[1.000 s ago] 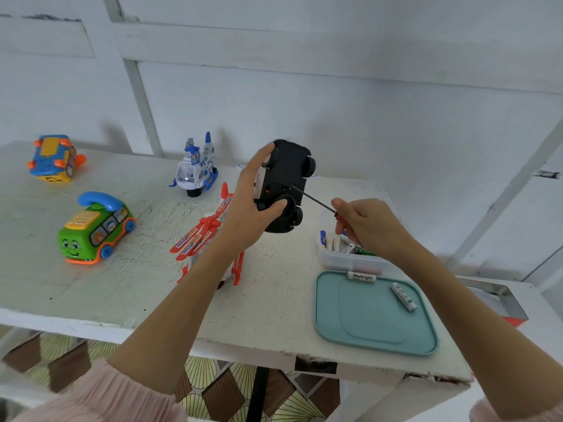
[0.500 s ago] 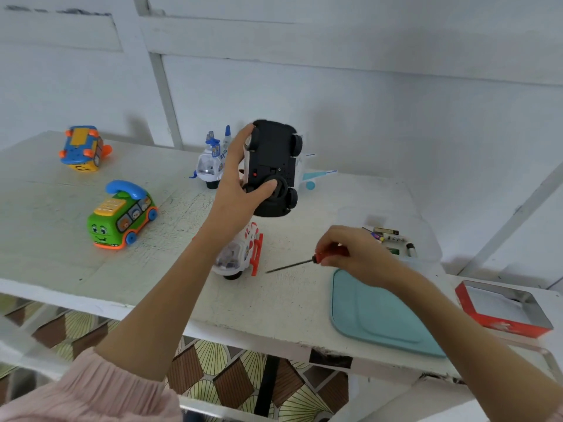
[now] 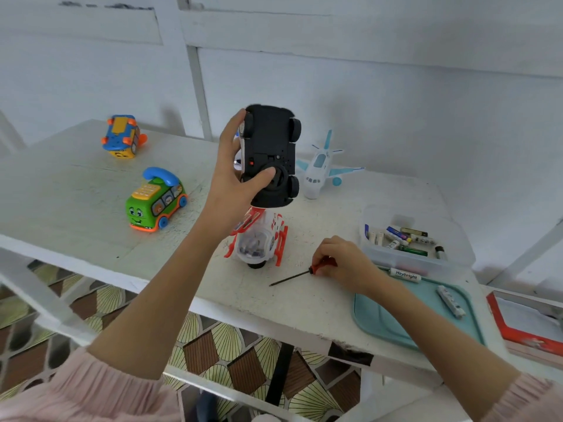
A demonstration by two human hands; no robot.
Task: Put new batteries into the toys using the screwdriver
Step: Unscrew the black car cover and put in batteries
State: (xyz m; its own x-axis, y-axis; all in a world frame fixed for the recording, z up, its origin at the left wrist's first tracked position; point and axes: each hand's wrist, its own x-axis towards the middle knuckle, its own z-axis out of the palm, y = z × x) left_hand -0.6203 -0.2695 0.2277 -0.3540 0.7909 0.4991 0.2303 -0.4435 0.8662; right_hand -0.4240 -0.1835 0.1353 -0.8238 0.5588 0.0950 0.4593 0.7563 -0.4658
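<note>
My left hand (image 3: 234, 178) grips a toy car (image 3: 271, 147) held up above the table, its black underside and four wheels facing me. My thumb presses on the lower part of that underside. My right hand (image 3: 344, 263) rests low on the white table (image 3: 76, 190) with its fingers curled round the red handle of a small screwdriver (image 3: 292, 277). The screwdriver's dark shaft lies on the table and points left. A clear box of batteries (image 3: 405, 239) stands just right of that hand.
A red and white helicopter toy (image 3: 259, 242) sits under the car. A white plane (image 3: 323, 169), a green phone bus (image 3: 155, 202) and a blue and orange toy (image 3: 122, 137) stand further back. A teal tray (image 3: 396, 318) carries two batteries. A red-rimmed box (image 3: 527, 324) lies at right.
My right hand has drawn the screwdriver away from the car's underside and brought it down onto the table. The left hand still holds the car up, turned slightly.
</note>
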